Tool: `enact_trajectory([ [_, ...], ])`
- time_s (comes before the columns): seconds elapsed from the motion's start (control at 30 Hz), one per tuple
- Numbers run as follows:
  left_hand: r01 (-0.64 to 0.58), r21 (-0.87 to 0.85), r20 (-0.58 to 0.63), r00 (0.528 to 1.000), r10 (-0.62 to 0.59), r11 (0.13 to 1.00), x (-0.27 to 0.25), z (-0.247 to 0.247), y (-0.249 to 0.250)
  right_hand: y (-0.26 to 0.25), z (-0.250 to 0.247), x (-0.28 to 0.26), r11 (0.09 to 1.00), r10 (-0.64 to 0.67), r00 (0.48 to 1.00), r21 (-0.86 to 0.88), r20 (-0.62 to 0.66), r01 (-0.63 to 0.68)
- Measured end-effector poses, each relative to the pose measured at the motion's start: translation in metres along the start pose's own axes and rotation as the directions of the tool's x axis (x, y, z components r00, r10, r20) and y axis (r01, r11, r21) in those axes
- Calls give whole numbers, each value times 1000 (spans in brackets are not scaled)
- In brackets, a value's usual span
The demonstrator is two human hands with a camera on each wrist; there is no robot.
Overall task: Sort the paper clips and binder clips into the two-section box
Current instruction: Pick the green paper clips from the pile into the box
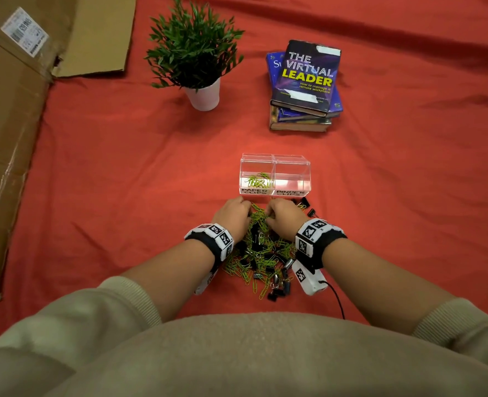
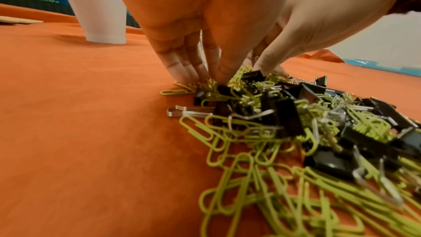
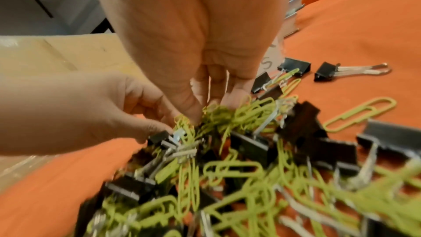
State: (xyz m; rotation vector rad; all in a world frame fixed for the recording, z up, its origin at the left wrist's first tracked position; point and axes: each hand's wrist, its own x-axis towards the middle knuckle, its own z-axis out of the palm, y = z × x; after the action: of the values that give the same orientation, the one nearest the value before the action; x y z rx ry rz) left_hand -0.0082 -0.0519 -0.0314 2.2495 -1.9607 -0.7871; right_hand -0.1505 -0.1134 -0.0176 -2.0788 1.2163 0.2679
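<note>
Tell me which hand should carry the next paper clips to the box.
Left, probably. The left hand sits nearer the section labelled paper clips, on the left of the box; the right hand would have to reach across.

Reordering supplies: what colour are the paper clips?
Lime green paper clips, clearest in the left wrist view.

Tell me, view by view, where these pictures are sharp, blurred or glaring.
Head view: sharp overall, with glare on the clear two-section box. Left wrist view: the fingertips are fairly crisp, the near green paper clips smeared, the white pot bent by wide-angle distortion. Right wrist view: the near pile of clips blurs heavily, the far binder clip stays clear.
</note>
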Motion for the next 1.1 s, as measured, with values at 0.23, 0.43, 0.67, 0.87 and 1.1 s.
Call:
enact_trajectory([
  [0.23, 37, -57, 54, 998, -34, 998, 3, 1, -4, 0, -41, -5, 904, 83, 995, 415, 53, -97],
  [0.43, 44, -89, 79, 996, -37, 995, 0, -2, -3, -18, -78, 0, 805, 37, 999, 592, 34, -51],
  [0.67, 99, -241, 48, 995, -90, 965, -5, -12, -1, -41, -79, 30, 802, 88, 963, 591, -256, 84],
  [0.87, 106, -441, -36, 990, -135, 891, -2, -34, 5, -35, -50, 38, 950, 49, 961, 310, -272, 39],
  [1.1, 14, -575, -194, 969, -153, 818, 31, -78, 18, -11, -27, 3, 989, -22, 977, 136, -213, 52],
])
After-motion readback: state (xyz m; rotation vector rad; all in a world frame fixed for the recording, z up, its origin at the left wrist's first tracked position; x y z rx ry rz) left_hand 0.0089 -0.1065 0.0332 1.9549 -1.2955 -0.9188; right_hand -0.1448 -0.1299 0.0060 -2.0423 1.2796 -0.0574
